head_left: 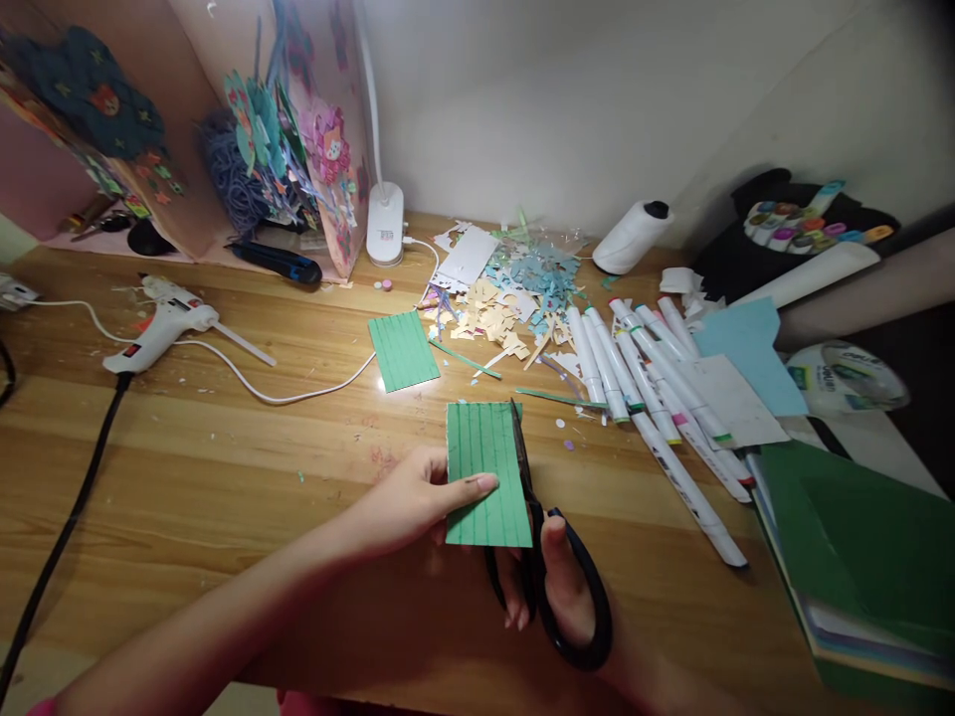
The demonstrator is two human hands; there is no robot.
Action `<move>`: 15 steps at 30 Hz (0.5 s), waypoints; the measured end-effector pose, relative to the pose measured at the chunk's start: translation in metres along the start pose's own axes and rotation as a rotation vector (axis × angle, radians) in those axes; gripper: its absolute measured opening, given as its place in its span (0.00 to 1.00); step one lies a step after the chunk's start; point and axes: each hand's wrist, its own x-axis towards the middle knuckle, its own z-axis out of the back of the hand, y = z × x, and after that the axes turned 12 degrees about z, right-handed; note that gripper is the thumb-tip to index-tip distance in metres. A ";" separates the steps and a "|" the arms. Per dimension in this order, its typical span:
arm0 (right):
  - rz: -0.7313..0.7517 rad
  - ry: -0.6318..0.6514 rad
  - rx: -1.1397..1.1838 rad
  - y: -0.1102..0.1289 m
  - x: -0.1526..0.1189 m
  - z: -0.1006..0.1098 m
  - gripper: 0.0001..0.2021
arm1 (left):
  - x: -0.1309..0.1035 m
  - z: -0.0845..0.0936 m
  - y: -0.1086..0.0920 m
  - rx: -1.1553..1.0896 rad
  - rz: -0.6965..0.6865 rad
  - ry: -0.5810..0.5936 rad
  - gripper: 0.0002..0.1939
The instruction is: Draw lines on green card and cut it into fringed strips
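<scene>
My left hand (440, 492) pinches a green card (481, 438) ruled with dark parallel lines, its thumb lying on the front and the other fingers behind. My right hand (563, 577) is in the handles of black scissors (595, 597). The blades run along the card's right edge, with a narrow strip at the top corner beyond them. A second lined green card (404, 351) lies flat on the table just past my left hand. Thin green strips (467, 360) rest on the wood nearby. Part of the lower blade is hidden behind the card.
Paper scraps (499, 308) are heaped by the wall. White markers (657, 378) lie to the right, beside a stack of green sheets (865, 547). A glue gun (160, 323) with cords sits left, near a utility knife (276, 261) and a lamp base (386, 224).
</scene>
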 end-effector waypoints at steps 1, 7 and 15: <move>0.014 0.002 0.003 -0.001 0.000 0.000 0.42 | 0.000 0.000 0.000 0.002 0.003 0.005 0.22; 0.070 -0.017 0.014 -0.002 0.003 0.000 0.41 | 0.001 -0.001 -0.001 -0.017 0.021 0.027 0.21; 0.062 0.008 -0.010 0.002 0.003 0.003 0.40 | 0.000 -0.004 -0.002 -0.023 0.033 0.006 0.21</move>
